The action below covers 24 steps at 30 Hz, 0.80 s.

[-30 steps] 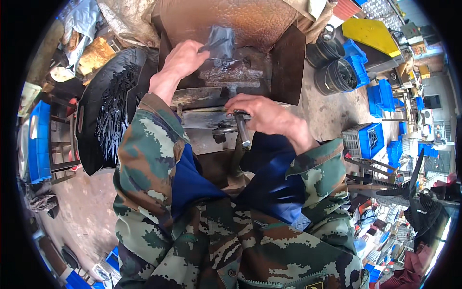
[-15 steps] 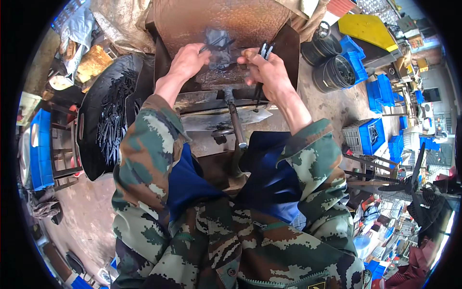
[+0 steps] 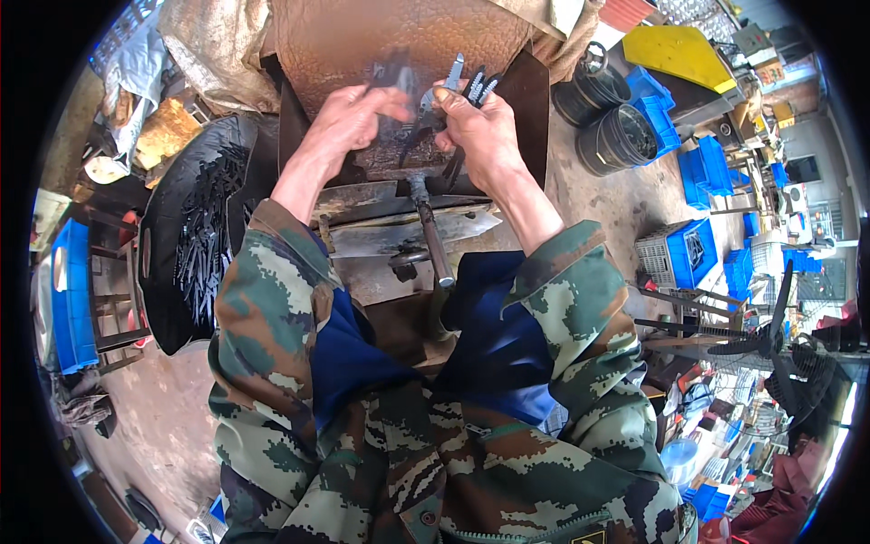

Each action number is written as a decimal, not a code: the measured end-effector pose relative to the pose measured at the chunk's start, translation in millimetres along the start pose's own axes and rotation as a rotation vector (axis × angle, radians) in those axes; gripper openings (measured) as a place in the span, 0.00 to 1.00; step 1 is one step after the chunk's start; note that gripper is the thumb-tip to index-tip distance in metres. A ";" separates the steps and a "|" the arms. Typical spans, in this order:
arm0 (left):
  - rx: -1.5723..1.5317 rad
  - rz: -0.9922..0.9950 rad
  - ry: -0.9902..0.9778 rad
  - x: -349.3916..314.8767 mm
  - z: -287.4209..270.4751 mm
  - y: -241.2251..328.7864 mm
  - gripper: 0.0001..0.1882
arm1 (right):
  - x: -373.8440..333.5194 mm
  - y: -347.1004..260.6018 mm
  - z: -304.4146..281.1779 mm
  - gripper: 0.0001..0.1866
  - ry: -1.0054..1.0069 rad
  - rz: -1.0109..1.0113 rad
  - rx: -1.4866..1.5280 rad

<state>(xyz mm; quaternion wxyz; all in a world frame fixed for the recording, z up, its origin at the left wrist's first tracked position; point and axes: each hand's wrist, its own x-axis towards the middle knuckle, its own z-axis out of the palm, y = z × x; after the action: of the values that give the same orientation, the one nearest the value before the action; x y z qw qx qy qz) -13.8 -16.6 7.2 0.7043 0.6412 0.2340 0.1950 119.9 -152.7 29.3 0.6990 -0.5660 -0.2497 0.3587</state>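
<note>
My right hand (image 3: 483,127) is closed around several dark metal pieces (image 3: 475,86) with ridged ends, like plier halves. One lighter grey piece (image 3: 457,71) stands up between its thumb and fingers. Across from it, my left hand (image 3: 349,122) is bent, its forefinger smeared by motion and pointing toward the right hand; whether it holds anything is unclear. Both hands are over a metal work station with a dark, worn surface (image 3: 381,163). A blurred grey patch (image 3: 395,77) shows just beyond the left fingers. Below the hands, a metal rod (image 3: 433,238) slopes toward me.
Left of the station, a black basin (image 3: 163,272) holds many dark metal strips (image 3: 207,236). A brown textured sheet (image 3: 403,27) rises behind the hands. Black buckets (image 3: 612,145) and blue crates (image 3: 702,172) stand at right, with a black fan (image 3: 779,344) farther down.
My right hand has moved left, and a grey piece now stands up from its fingers. The left forefinger has stretched toward it; the dark piece at the left fingers no longer shows clearly.
</note>
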 end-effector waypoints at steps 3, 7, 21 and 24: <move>0.012 -0.096 0.104 11.9 -24.4 -17.8 0.18 | -1.4 3.5 -5.5 0.07 -0.001 0.020 -0.036; 0.371 -0.226 0.131 24.3 -37.4 -36.0 0.15 | -6.7 3.0 -5.8 0.08 0.020 0.030 -0.048; 0.545 0.001 -0.073 33.7 -46.0 -69.2 0.14 | -4.6 2.1 -21.6 0.09 0.049 0.087 0.029; 0.730 0.213 -0.081 30.4 -39.8 -62.6 0.15 | -4.4 -2.6 -26.3 0.09 0.026 0.124 0.112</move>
<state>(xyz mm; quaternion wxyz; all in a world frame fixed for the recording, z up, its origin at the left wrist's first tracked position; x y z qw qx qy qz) -13.7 26.8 -60.2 0.4140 0.8778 0.1920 0.1454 137.5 -172.5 25.9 0.7091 -0.5452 -0.1844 0.4073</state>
